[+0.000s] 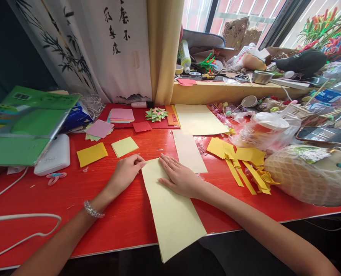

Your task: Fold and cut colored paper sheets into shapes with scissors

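Observation:
A folded sheet of pale yellow paper (pixel 173 218) lies on the red table, its near end hanging past the front edge. My left hand (pixel 127 170) pinches the far left corner of this sheet between thumb and fingers. Across the far part of the sheet, my right hand (pixel 178 176) lies flat with its fingers stretched out. Just beyond it is a cream paper strip (pixel 190 151). Left of the strip sit a light yellow stack of squares (pixel 124 147) and a deeper yellow stack (pixel 92 154).
Yellow paper scraps (pixel 245 165) and a net-wrapped round fruit (pixel 311 176) lie to the right. At left are a green packet (pixel 29 122), a white power bank (pixel 53 155) and a white cable (pixel 23 218). Pink squares (pixel 121 115) and a folded paper ring (pixel 156 114) lie farther back.

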Action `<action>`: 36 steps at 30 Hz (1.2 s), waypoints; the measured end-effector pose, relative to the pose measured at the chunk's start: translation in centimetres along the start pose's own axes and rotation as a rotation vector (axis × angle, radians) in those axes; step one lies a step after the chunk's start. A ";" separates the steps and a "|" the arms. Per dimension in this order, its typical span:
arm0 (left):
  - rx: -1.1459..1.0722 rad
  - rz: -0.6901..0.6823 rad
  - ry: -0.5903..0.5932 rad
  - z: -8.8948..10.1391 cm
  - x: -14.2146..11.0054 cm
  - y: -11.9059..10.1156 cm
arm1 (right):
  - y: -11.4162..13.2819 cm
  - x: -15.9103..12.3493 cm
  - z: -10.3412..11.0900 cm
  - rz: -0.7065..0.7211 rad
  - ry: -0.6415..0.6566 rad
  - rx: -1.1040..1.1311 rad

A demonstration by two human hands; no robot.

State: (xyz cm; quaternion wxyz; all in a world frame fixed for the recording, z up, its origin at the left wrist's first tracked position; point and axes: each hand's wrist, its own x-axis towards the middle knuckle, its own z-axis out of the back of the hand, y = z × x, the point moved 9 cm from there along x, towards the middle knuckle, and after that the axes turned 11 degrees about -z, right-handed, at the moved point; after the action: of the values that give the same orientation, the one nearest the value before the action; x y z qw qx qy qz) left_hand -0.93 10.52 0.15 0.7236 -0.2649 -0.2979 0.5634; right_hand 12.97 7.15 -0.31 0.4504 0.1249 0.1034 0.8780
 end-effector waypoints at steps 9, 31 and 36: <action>-0.004 0.068 -0.008 0.5 0.3 1.0 | -0.3 0.0 -0.3 -0.020 0.039 -0.041; 0.363 -0.312 0.068 2.2 0.1 -2.8 | 0.9 -0.8 -0.4 0.138 0.074 -0.012; 0.336 -0.662 0.193 -1.9 -1.2 -5.5 | 1.1 -1.0 -0.5 0.187 0.092 0.003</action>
State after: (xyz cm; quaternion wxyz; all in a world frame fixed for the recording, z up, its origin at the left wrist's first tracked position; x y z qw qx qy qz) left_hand 3.88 8.01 2.66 0.9245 -0.0841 -0.2013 0.3127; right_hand 12.56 5.65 -0.54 0.3614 0.0943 0.1131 0.9207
